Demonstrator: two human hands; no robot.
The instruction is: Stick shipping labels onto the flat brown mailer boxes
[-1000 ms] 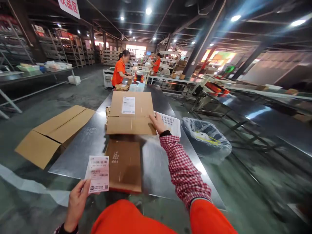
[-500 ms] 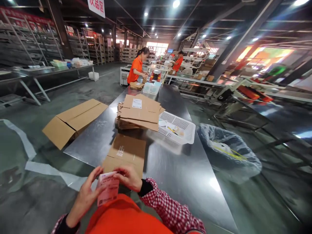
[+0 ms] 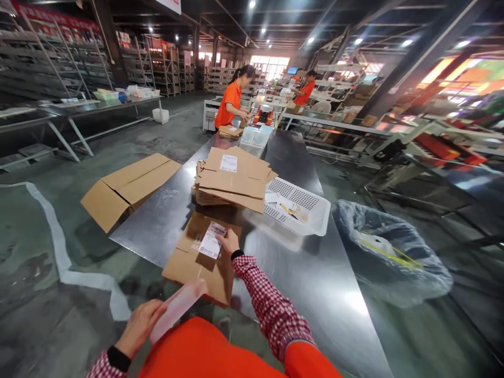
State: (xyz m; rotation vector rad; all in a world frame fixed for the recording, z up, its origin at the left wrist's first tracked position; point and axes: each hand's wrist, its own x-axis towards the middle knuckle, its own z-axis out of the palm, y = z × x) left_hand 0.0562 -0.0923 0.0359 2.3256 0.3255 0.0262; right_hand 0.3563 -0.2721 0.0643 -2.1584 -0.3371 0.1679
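Note:
My right hand (image 3: 229, 242) pinches the edge of a white printed shipping label (image 3: 211, 240) over a flat, folded cardboard box (image 3: 185, 265). The label casts a shadow on the cardboard, and its near end looks slightly raised. Low at the left, my left hand (image 3: 142, 323) grips a blurred, pale pinkish strip of label paper (image 3: 179, 310) in front of my orange top. The flat box lies at the near left part of the metal table (image 3: 311, 294). Just beyond it sits a stack of flat cardboard boxes (image 3: 240, 181), with a label on the top one.
A white perforated basket (image 3: 318, 215) holding a yellow pen-like item and papers stands right of the stack. Beyond the table's right edge is a bin with a clear liner (image 3: 394, 273). An open carton (image 3: 132, 181) is at the left. A co-worker (image 3: 232, 100) stands at the far end.
My right hand has left the label paper at my left hand and moved forward over the flat box with a label. The strip in my left hand now hangs tilted and blurred.

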